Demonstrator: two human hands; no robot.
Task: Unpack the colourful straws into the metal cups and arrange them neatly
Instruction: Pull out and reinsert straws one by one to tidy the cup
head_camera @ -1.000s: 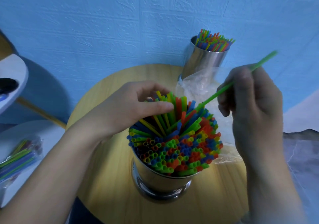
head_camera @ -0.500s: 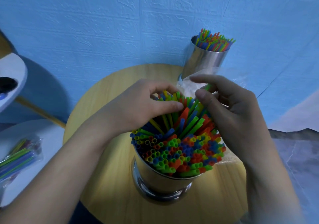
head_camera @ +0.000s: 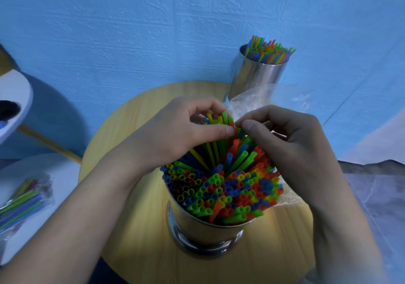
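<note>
A metal cup (head_camera: 203, 229) stands near the front of the round wooden table (head_camera: 135, 240), packed with colourful straws (head_camera: 223, 187) in green, blue, orange and yellow. My left hand (head_camera: 175, 137) curls over the far side of the bundle and holds the taller straws there between thumb and fingers. My right hand (head_camera: 287, 139) comes in from the right, thumb and fingers pinching straw tips beside the left thumb. A second metal cup (head_camera: 256, 75) full of straws (head_camera: 268, 50) stands at the back against the wall.
A crumpled clear plastic bag (head_camera: 247, 104) lies between the two cups. At the left, a white surface (head_camera: 63, 174) carries a sealed packet of straws (head_camera: 24, 198). A blue wall rises right behind the table. A grey cloth (head_camera: 377, 187) is at the right.
A second ago my right hand held a single green straw up high; it brought it down into the bundle. Both hands now meet at the far straw tips.
</note>
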